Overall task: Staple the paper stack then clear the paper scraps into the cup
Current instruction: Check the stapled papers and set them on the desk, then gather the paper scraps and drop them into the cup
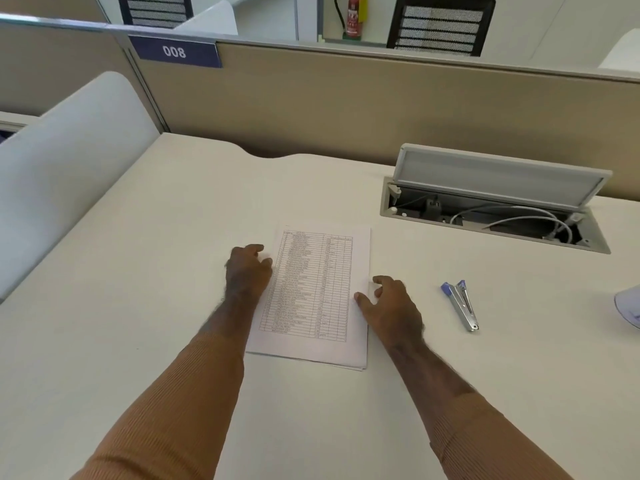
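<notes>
A stack of white paper sheets printed with a ruled table (311,296) lies flat near the middle of the off-white surface (138,271), its long sides running roughly from the near edge toward the far edge. The left hand (246,271) rests at the stack's left side, fingers loosely curled and touching the paper's edge, clamped on nothing. The right hand (389,308) rests at the stack's right side, fingers spread apart, thumb and fingertips on the paper's margin, holding nothing. Both forearms wear ribbed tan sleeves (180,403). To the right of the stack, well apart from it, a small stapler of blue plastic and bright metal (462,304) lies on its side. At the right edge, part of a pale rounded object (628,306) shows, cut off by the frame. Toward the far right corner, a grey cable hatch (498,199) stands with its lid raised, white cables inside.
</notes>
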Available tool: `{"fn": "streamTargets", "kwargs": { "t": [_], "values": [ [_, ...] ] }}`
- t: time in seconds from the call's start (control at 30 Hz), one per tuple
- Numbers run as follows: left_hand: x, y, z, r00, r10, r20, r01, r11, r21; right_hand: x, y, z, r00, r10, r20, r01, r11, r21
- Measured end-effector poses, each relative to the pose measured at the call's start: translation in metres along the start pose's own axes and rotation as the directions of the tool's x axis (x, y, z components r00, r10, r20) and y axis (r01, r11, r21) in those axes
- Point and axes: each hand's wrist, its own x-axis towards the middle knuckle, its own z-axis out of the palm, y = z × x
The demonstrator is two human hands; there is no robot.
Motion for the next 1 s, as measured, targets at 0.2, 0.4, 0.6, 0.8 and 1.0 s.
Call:
{"fn": "streamTargets", "kwargs": {
  "t": [0.2, 0.4, 0.6, 0.8, 1.0],
  "values": [
    [-0.05, 0.012, 0.01, 0.984, 0.166, -0.067, -0.148, 0.965, 0.215, -0.025, 0.019, -0.005, 0.96, -0.266, -0.086, 0.26, 0.963, -0.068],
    [-0.134, 0.03, 0.047, 0.912, 0.405, 0.061, -0.402, 0.857, 0.322, -0.058, 0.063, -0.026, 0.916, -0.397, -0.058, 0.351, 0.863, -0.362],
    [-0.209, 0.06, 0.098, 0.791, 0.579, 0.199, -0.604, 0.685, 0.408, -0.087, 0.132, -0.061, 0.948, -0.316, -0.025, 0.277, 0.864, -0.421],
    [-0.261, 0.09, 0.157, 0.708, 0.616, 0.346, -0.705, 0.59, 0.392, -0.111, 0.203, -0.101, 0.979, -0.191, -0.065, 0.149, 0.903, -0.403],
    [-0.314, 0.129, 0.21, 0.603, 0.653, 0.458, -0.797, 0.516, 0.314, -0.135, 0.281, -0.141, 0.988, -0.06, -0.139, -0.002, 0.912, -0.41]
  ]
}}
